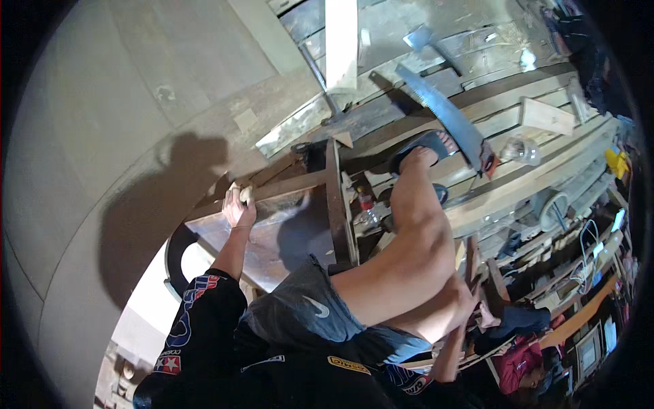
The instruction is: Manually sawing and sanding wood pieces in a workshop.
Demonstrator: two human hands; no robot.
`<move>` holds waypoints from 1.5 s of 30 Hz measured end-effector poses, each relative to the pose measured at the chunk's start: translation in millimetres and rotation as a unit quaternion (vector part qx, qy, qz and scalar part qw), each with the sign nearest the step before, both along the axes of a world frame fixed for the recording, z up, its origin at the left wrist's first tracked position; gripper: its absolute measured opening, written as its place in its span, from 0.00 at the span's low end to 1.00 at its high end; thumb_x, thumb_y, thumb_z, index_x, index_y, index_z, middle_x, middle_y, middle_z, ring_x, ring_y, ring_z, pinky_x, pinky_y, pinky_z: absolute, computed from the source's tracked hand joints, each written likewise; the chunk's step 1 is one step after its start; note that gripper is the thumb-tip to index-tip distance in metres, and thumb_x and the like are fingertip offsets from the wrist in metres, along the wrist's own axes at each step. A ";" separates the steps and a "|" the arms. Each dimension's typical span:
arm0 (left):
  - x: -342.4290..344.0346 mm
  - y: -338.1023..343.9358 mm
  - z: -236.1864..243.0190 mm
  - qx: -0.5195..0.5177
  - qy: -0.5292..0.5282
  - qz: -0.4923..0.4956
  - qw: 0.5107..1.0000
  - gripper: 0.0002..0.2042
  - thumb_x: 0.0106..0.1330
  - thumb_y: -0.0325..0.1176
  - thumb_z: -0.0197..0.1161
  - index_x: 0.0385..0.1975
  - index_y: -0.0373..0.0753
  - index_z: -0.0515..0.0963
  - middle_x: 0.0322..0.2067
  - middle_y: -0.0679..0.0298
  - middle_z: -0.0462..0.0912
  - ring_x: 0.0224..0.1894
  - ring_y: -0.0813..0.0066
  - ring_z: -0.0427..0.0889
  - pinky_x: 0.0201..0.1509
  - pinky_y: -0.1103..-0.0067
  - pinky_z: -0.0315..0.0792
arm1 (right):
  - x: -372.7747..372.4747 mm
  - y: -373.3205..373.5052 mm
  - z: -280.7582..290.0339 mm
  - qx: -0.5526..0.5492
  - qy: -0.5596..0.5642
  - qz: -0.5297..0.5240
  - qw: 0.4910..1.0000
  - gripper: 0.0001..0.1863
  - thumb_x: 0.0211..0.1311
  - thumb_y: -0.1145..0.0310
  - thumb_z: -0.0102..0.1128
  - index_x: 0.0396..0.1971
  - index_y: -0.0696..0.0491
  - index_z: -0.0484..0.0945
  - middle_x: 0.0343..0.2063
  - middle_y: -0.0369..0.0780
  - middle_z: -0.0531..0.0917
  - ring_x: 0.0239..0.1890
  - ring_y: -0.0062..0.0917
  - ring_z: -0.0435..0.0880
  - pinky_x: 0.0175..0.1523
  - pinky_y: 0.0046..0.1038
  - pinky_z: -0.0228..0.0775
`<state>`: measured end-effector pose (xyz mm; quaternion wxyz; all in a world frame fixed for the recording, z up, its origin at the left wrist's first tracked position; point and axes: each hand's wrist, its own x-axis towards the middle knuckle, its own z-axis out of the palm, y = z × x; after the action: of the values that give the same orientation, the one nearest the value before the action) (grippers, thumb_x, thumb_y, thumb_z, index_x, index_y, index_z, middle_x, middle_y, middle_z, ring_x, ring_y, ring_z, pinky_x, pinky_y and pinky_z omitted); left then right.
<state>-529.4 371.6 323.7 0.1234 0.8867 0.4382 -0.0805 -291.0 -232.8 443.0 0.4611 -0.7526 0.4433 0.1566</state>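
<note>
My left hand (238, 208) is closed over the upper edge of a brown wooden rail (289, 185), part of a box-like wooden piece with a smooth panel (272, 232) and a curved dark end. Its fingertips are small and pale, and I cannot make out anything else in them. My bent left leg (392, 273) reaches past this piece, its sandalled foot resting on wooden boards. To the right, beside my other knee, my right hand (486, 317) shows only in part at the end of the forearm; its fingers are too small and half hidden to read.
A handsaw (446, 116) lies across the boards by my foot. Near it are a clear plastic cup (521, 150), a bottle with a red label (366, 204) and a round pale container (550, 208). Loose planks (545, 116) lie around. Another person in red (518, 361) is at lower right.
</note>
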 end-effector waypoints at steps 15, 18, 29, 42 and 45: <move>7.5 -14.6 -7.2 -0.014 -0.006 -0.030 0.999 0.13 0.52 0.38 0.60 0.32 0.38 0.70 0.32 0.53 0.75 0.40 0.55 0.74 0.45 0.63 0.67 | -240.3 131.9 157.2 -0.349 0.123 0.386 0.845 0.31 0.57 0.61 0.59 0.61 0.52 0.65 0.51 0.45 0.77 0.42 0.34 0.80 0.45 0.30 0.73; 10.2 -12.8 -9.3 -0.034 -0.020 -0.013 0.999 0.13 0.52 0.39 0.61 0.31 0.39 0.70 0.31 0.54 0.74 0.39 0.55 0.74 0.45 0.64 0.67 | -241.9 144.6 147.9 -0.360 0.112 0.387 0.841 0.30 0.57 0.62 0.59 0.61 0.53 0.65 0.52 0.45 0.77 0.41 0.34 0.80 0.45 0.31 0.73; 8.7 -11.5 -10.0 -0.057 -0.025 -0.012 0.998 0.16 0.54 0.40 0.59 0.38 0.37 0.71 0.39 0.54 0.76 0.47 0.56 0.73 0.49 0.61 0.68 | -258.6 168.1 119.3 -0.402 0.087 0.387 0.825 0.30 0.57 0.62 0.58 0.60 0.53 0.65 0.52 0.45 0.76 0.39 0.37 0.80 0.42 0.33 0.73; -2.6 -5.6 -19.9 -0.030 -0.104 -0.056 0.993 0.15 0.57 0.43 0.58 0.33 0.38 0.70 0.33 0.56 0.78 0.40 0.55 0.77 0.43 0.60 0.69 | -221.2 187.2 103.8 -0.442 0.080 0.403 0.798 0.29 0.56 0.64 0.58 0.59 0.53 0.65 0.53 0.46 0.75 0.36 0.39 0.81 0.40 0.36 0.73; 1.6 -7.4 -38.9 -0.065 -0.131 -0.077 0.986 0.15 0.57 0.43 0.58 0.33 0.38 0.70 0.32 0.55 0.78 0.40 0.55 0.77 0.41 0.59 0.69 | -218.7 188.6 109.1 -0.465 0.077 0.380 0.796 0.29 0.56 0.64 0.57 0.59 0.53 0.65 0.53 0.46 0.75 0.36 0.40 0.81 0.39 0.37 0.73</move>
<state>-527.8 364.3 284.8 0.2305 0.9110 0.3421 -0.0017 -509.6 -44.2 552.2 -0.0765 -0.9698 0.1753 0.1515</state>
